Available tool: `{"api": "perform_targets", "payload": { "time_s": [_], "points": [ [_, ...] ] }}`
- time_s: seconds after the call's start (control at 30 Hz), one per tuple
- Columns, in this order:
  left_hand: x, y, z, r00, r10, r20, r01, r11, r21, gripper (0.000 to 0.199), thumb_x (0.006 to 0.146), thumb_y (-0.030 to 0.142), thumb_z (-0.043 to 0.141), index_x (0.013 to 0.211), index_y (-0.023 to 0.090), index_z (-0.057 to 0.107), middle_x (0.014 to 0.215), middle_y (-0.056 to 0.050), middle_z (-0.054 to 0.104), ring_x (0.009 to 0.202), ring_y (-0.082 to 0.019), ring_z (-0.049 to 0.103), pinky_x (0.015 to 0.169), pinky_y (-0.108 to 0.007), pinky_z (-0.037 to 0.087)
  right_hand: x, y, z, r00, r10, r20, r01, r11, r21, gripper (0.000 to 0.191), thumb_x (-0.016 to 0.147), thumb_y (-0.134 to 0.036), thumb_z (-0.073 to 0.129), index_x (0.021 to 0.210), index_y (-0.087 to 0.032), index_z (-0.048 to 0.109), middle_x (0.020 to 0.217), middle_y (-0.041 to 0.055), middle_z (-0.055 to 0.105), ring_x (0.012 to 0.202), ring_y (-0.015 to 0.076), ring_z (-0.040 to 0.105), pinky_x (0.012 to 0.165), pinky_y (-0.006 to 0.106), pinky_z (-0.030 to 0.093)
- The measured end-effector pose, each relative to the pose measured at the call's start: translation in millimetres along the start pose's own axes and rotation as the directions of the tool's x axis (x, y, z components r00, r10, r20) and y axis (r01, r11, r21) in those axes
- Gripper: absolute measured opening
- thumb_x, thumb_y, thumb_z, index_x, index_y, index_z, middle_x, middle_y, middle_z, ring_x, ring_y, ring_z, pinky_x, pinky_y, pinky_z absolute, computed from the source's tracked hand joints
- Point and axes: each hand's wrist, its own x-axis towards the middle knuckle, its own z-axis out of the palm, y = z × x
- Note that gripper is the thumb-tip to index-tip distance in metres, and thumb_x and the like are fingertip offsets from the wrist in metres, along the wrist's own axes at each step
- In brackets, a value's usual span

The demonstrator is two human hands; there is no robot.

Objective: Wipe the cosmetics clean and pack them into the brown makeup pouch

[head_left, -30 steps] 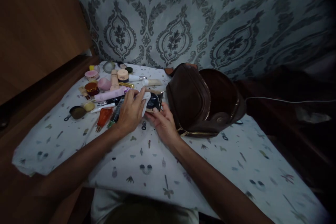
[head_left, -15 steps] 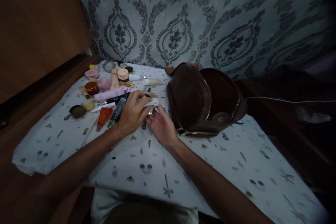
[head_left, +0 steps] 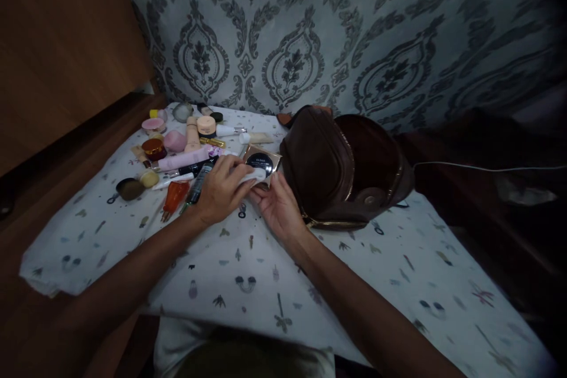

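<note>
Cloth [head_left: 251, 178], white and folded, is in the grip of the left hand [head_left: 224, 189], with the fingers bent around it; the cloth lies against the low part of a gold case [head_left: 251, 152] with a round black middle; the right hand [head_left: 281, 209] has its grip closed on the low edge of the case, with its thumb and fingers near the cloth; the case is tipped up between the two hands, just to the left of a big brown bag [head_left: 316, 168]; the bag lies on the surface [head_left: 266, 307], which has a white cover with small pictures on it.

Lots of little things lie to the left of the case; a dark tube [head_left: 199, 183] is just beside the left hand, and an orange bottle [head_left: 175, 197] is next to that tube; a pink tube [head_left: 181, 159] lies farther back, near a pink sponge [head_left: 174, 141] and a jar with a red-brown lid [head_left: 153, 147]; a peach-colored jar [head_left: 206, 126] sits near a white brush [head_left: 228, 130]; a pale tube [head_left: 257, 138] lies behind the case; a white cord [head_left: 487, 168] runs off to the right from behind the bag; a gray patterned wall [head_left: 248, 29] is at the back.
</note>
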Motion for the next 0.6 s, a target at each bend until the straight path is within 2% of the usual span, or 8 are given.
{"api": "perform_targets", "payload": {
  "time_s": [0.13,0.23,0.4,0.5,0.6],
  "points": [
    [3.1,-3.9,-0.6,0.984,-0.172,-0.051,0.166,0.98,-0.107,0.012,0.097,0.03,0.052,0.102,0.021,0.059,0.099,-0.007,0.058,0.097,-0.023,0.057,0.088,-0.037,0.047,-1.0,1.0,-0.3,1.0,-0.006,0.028,0.007,0.999,-0.04,0.041,0.067,-0.04,0.088,0.09,-0.028,0.056,0.09,-0.0076,0.077,0.078,0.0179,0.076,0.078,0.038,0.062],
    [4.6,-8.5,-0.1,0.946,-0.313,-0.083,0.282,0.923,-0.26,0.011,0.097,0.03,0.05,0.102,0.022,0.055,0.101,-0.006,0.059,0.1,-0.022,0.057,0.092,-0.037,0.046,-3.0,1.3,0.7,0.998,0.025,0.065,-0.019,0.996,-0.086,0.042,0.069,-0.044,0.087,0.092,-0.026,0.057,0.09,-0.0039,0.078,0.08,0.0206,0.077,0.076,0.036,0.063],
    [6.9,-15.7,4.8,0.864,-0.504,0.0,0.403,0.691,-0.601,0.017,0.097,0.04,0.049,0.099,0.023,0.05,0.096,-0.003,0.058,0.094,-0.019,0.058,0.088,-0.033,0.048,-4.3,2.2,-0.7,0.991,0.077,0.109,-0.061,0.988,-0.145,0.041,0.072,-0.051,0.083,0.092,-0.021,0.062,0.089,0.0028,0.079,0.079,0.0223,0.078,0.068,0.029,0.062],
    [6.8,-15.6,9.8,0.817,-0.573,0.066,0.454,0.567,-0.687,0.02,0.094,0.043,0.052,0.097,0.024,0.05,0.094,-0.002,0.058,0.09,-0.018,0.057,0.085,-0.031,0.049,-2.9,3.3,-3.4,0.993,0.071,0.091,-0.056,0.986,-0.154,0.036,0.077,-0.048,0.08,0.094,-0.022,0.062,0.08,0.0009,0.078,0.072,0.0198,0.077,0.064,0.027,0.061],
    [5.1,-13.3,14.8,0.788,-0.61,0.082,0.472,0.514,-0.716,0.021,0.092,0.044,0.055,0.097,0.024,0.05,0.094,-0.001,0.058,0.088,-0.017,0.057,0.082,-0.028,0.049,-1.3,4.0,-4.2,0.996,0.08,0.051,-0.071,0.986,-0.154,0.039,0.081,-0.043,0.077,0.113,-0.029,0.059,0.077,-0.0045,0.076,0.066,0.0168,0.075,0.061,0.027,0.06]
  ]
}}
